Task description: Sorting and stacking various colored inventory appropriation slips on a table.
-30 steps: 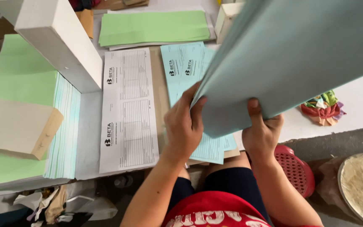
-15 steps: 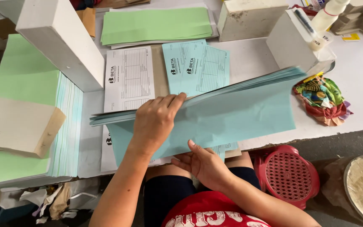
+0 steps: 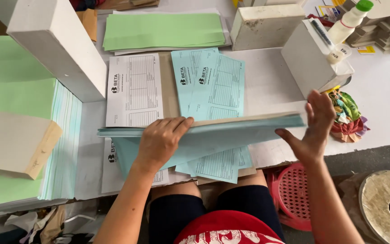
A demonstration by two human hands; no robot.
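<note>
The thick stack of pale blue paper sheets (image 3: 213,135) lay flat on the desk (image 3: 384,104), under the left hand (image 3: 161,142) pressing its top; the right hand (image 3: 314,129), spread wide, squared its end. Uneven pushing could fan sheets onto printed blue forms (image 3: 213,86) beyond the left hand.

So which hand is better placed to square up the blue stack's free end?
Probably the right hand: it is open at the right end of the blue paper stack, while the left hand lies flat on top.
</note>
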